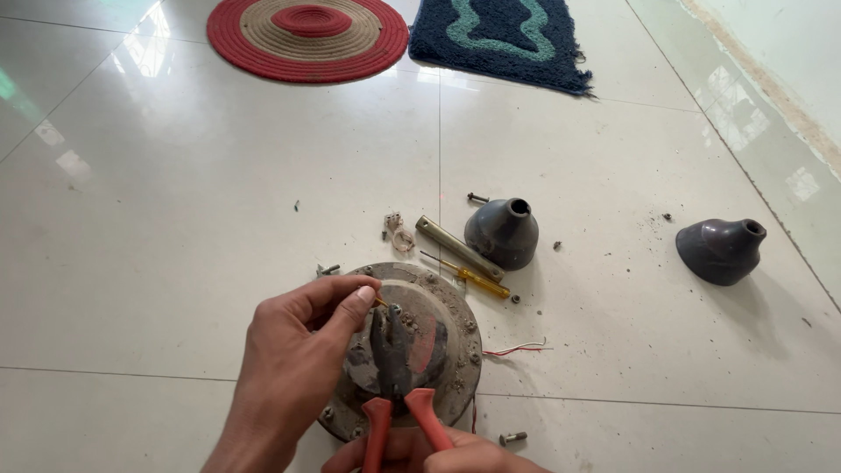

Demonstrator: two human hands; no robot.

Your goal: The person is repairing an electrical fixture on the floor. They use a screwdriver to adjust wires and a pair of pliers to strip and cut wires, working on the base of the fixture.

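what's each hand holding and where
Right hand holds the pliers by their red handles. Left hand pinches a thin wire at the plier tips, over the motor.

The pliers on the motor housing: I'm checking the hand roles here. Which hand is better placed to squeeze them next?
Probably the right hand: it already grips the red handles of the pliers, whose jaws sit on the motor housing. The left hand is pinching a thin wire near the tip.

A home, by the look of it — a glossy tiled floor (219, 201) with a round red-and-tan woven mat (307, 37) and a blue shaggy mat (504, 39). Repair work is simply spread out on the tiles — loose screws and dirt.
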